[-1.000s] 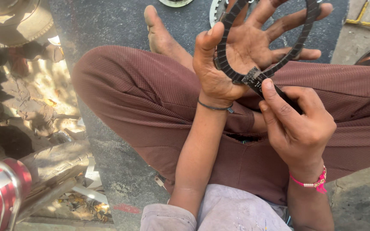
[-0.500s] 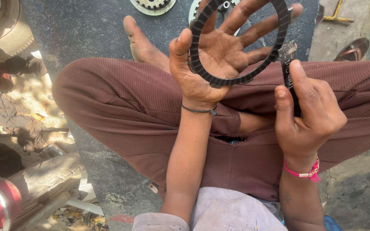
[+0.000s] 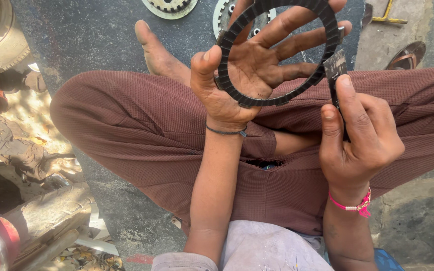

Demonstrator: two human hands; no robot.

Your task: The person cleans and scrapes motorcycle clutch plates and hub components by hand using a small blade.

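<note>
left hand (image 3: pixel 244 75) is lying open, toothed ring (image 3: pixel 277 52) now resting flat on its palm | right hand (image 3: pixel 360 138) is clamping a small metal piece (image 3: pixel 335 70); it has pulled off the ring's rim

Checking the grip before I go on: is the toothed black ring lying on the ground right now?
No, the toothed black ring rests on the open left hand, held up above the person's lap.

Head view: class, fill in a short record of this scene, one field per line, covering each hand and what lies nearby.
Left hand: open palm carrying a dark toothed ring
Right hand: gripping a thin dark strip at the ring's edge
Ground: toothed metal discs, yellow tool, sandal
Posture: seated cross-legged, bare foot out
</note>
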